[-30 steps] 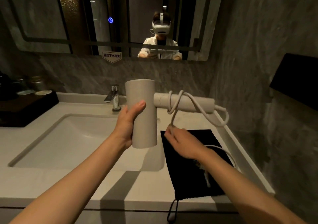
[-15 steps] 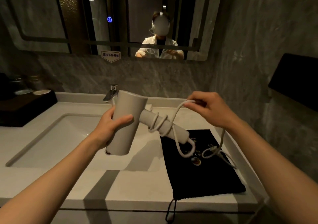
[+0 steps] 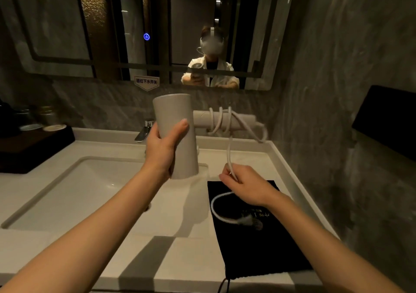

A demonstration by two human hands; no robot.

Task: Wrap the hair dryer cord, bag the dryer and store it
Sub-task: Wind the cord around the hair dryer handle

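Bathroom vanity, dimly lit: a pale stone worktop (image 3: 193, 259) carries an inset basin (image 3: 90, 191) in its left half, a chrome faucet (image 3: 144, 130) at the back edge behind the basin, and a wall mirror (image 3: 67, 22) above. A dark tray (image 3: 33, 148) sits at the back left corner with small lidded jars (image 3: 48, 117) on it; their contents cannot be made out. A black bag (image 3: 258, 247) lies flat along the right side of the worktop, reaching the front edge, where its drawstring (image 3: 222, 283) hangs over. The hair dryer (image 3: 173, 110) is held in the air above the back right of the basin, clear of the worktop, with its barrel upright and its handle (image 3: 245, 121) pointing level toward the right wall. The left hand (image 3: 162, 148) grasps the barrel, thumb and fingers curled round it. The cord (image 3: 229, 150) makes several turns around the handle, loops loosely past the handle's end, then drops straight down to the right hand (image 3: 247, 187). That hand pinches the cord between curled fingers, above the back edge of the bag. Below the hand the remaining cord curves over the bag and ends in the plug (image 3: 245, 220), which appears to rest on the bag's middle. A dark fixture (image 3: 387, 117) is mounted on the right wall.
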